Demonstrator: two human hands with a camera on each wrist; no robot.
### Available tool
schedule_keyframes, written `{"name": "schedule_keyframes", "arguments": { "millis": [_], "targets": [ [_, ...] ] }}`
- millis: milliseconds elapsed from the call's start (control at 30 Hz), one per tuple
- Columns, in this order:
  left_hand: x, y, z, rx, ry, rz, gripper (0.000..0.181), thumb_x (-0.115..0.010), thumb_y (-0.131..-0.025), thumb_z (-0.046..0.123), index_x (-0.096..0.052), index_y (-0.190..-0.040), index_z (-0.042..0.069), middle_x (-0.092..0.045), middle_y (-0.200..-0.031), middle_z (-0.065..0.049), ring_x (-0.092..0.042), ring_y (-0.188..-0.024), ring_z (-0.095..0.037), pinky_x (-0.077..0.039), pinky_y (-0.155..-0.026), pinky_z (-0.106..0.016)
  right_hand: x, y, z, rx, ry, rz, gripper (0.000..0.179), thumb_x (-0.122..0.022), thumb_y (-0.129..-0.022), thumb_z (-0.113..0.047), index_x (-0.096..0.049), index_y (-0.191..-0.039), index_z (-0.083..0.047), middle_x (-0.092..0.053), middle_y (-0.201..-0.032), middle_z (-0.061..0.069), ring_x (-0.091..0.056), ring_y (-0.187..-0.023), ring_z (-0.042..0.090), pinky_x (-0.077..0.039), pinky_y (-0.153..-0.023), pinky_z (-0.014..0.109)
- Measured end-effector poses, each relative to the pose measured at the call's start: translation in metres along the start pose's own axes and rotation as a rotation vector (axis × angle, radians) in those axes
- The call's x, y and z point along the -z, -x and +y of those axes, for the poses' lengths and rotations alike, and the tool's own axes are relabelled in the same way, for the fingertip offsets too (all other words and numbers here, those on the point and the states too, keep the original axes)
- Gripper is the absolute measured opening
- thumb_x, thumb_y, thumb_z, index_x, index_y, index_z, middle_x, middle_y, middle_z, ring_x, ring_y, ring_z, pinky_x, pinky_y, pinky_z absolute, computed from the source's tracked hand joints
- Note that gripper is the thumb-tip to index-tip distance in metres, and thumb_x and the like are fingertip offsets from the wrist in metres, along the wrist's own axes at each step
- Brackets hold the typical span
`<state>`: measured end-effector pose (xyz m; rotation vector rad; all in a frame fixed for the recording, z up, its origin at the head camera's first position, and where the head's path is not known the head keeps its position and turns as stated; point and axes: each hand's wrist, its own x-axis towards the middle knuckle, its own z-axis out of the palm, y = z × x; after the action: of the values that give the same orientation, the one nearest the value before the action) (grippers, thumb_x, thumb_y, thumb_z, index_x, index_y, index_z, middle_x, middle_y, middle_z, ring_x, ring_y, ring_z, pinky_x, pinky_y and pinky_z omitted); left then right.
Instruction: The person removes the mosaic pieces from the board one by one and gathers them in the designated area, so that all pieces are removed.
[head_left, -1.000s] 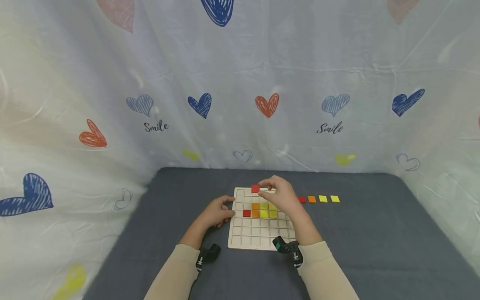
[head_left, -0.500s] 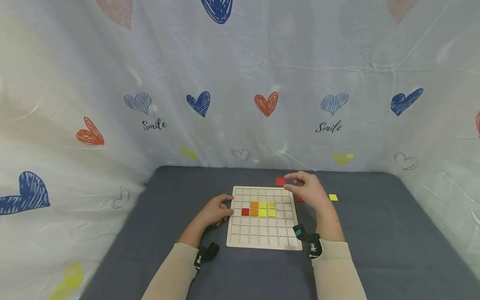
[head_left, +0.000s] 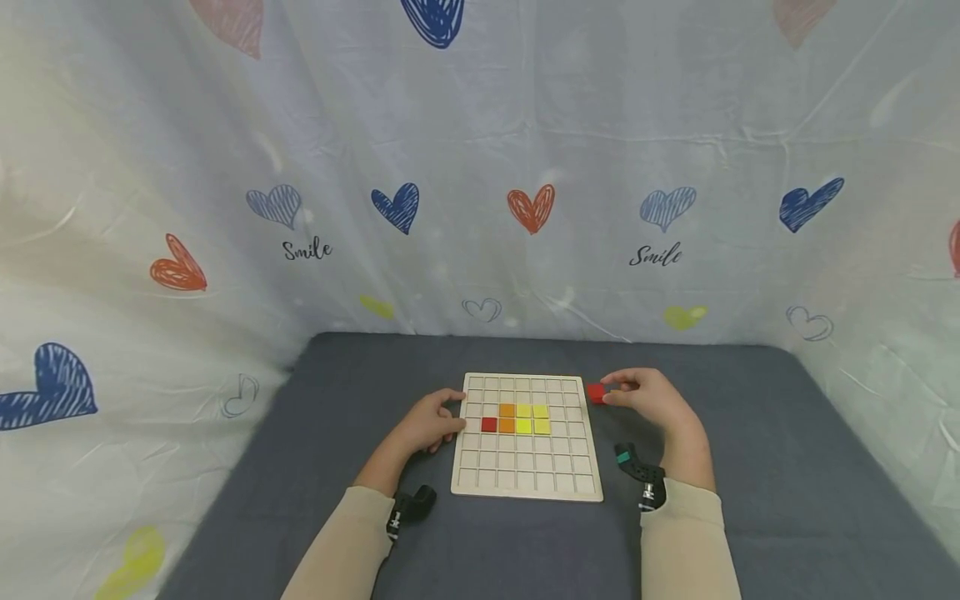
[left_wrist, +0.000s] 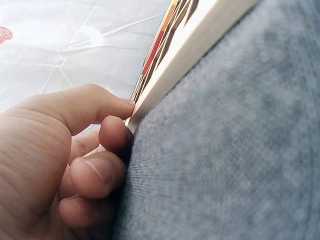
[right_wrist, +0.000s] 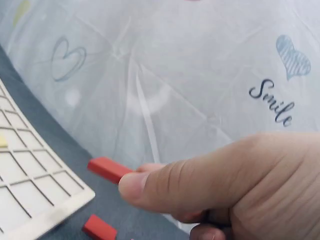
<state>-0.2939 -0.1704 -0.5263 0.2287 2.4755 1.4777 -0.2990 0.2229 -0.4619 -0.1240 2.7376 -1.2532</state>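
A square wooden grid board (head_left: 525, 463) lies on the table with a red tile (head_left: 489, 425), two orange tiles (head_left: 507, 411) and several yellow tiles (head_left: 532, 418) in its cells. My left hand (head_left: 427, 423) rests at the board's left edge, index finger and thumb spread along it. In the left wrist view, its other fingers (left_wrist: 95, 175) curl inward beside the board's side. Just right of the upper right corner, my right hand (head_left: 651, 398) pinches a red tile (right_wrist: 111, 170) between thumb and fingers. Below it lies another red tile (right_wrist: 100, 228).
Dark grey cloth (head_left: 390, 358) covers the table. Behind it hangs a pale curtain (head_left: 450, 275) printed with hearts and "Smile". A black wrist camera (head_left: 641, 471) sits on the right wrist, another black wrist camera (head_left: 412, 505) on the left.
My right hand has carried the red tile rightward off the board's top, then down beside the upper right corner. It now hides the loose orange and yellow tiles. The left hand stays put.
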Motion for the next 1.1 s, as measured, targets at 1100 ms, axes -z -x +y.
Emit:
{"name": "schedule_keyframes", "arguments": {
  "millis": [1100],
  "targets": [
    [0.000,-0.002,0.000,0.018,0.002,0.003,0.055,-0.071,-0.095,0.011,-0.053,-0.147,0.009,-0.056,-0.058,-0.005,-0.038,-0.037,-0.014,-0.036,-0.038,-0.029,-0.004,-0.003,0.014,-0.031,0.017,-0.025,0.040,-0.077,-0.093,-0.022,-0.067,-0.125,0.001,-0.058,-0.102,0.015,-0.052,-0.095,0.030,-0.043,-0.081,0.045]
  ]
}}
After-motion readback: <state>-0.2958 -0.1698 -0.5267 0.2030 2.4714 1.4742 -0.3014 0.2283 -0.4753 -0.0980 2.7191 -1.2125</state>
